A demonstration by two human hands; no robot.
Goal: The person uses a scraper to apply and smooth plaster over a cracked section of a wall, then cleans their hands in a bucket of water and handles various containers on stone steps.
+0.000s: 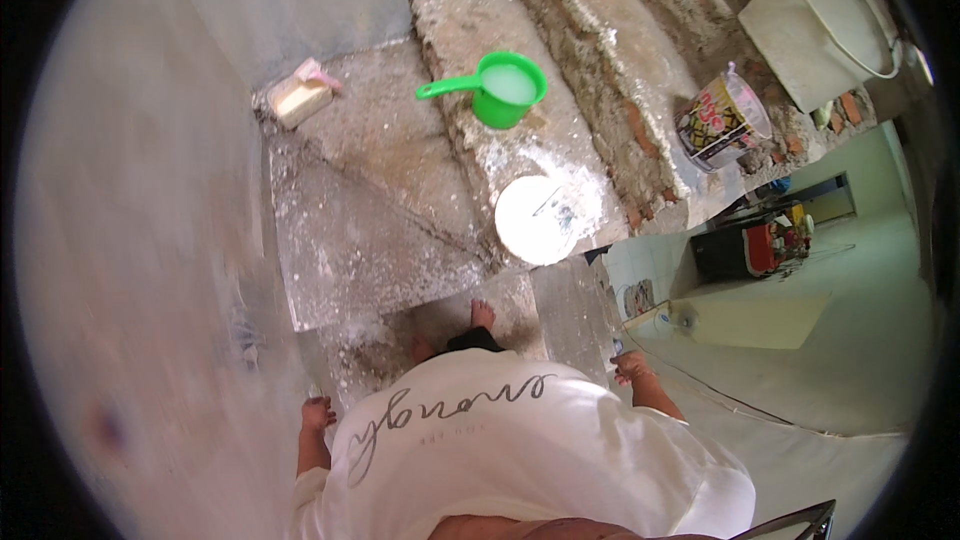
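My left hand [318,413] hangs at my side near the wall, fingers loosely bent, with nothing visible in it. Out to the right, my right hand [631,368] hangs free, its fingers partly curled and apart; I see no object in it. On the rough steps ahead, a green long-handled dipper [497,105] holds milky liquid. Nearer me lies a bright white round thing [530,222], a lid or a bucket top, with white splashes beside it. A cream block-shaped thing [300,103] with a pink piece on top sits in the far left corner. Neither hand touches these.
Bare concrete and brick steps [620,90] rise to the far right. A patterned plastic bucket [712,125] and a large pale bucket [800,50] stand on them. A plastered wall [150,240] borders the left. Beyond the steps' open right edge is a lower room with a dark cabinet [722,252].
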